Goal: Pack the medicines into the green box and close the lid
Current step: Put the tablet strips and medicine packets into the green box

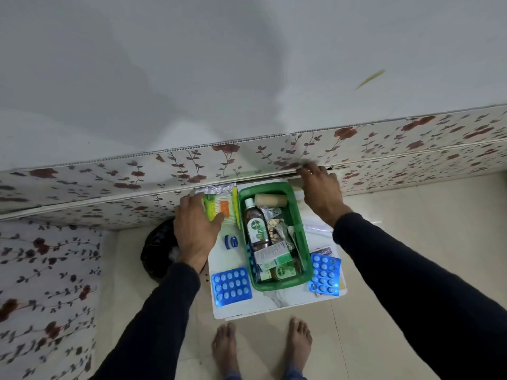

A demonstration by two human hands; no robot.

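The green box [299, 215] stands open on a small white table [247, 307]. Inside it lie a brown Dettol bottle [253, 229], a beige bandage roll [270, 200], foil strips and small cartons. My left hand [194, 231] is just left of the box, with fingers and thumb closed on a green and orange pack [219, 209]. My right hand [319, 190] is beyond the box's far right corner, fingers on the ledge of the floral wall panel; what it holds is hidden. Two blue blister packs lie outside the box, one left [231, 286] and one right [325, 274].
A small blue jar [231, 241] sits left of the box, a silver strip [216, 190] behind the pack, and a plaster packet [324, 252] and clear bag [318, 227] on the right. A black bag [156, 250] stands by the table. My bare feet [225, 344] are on the tiled floor.
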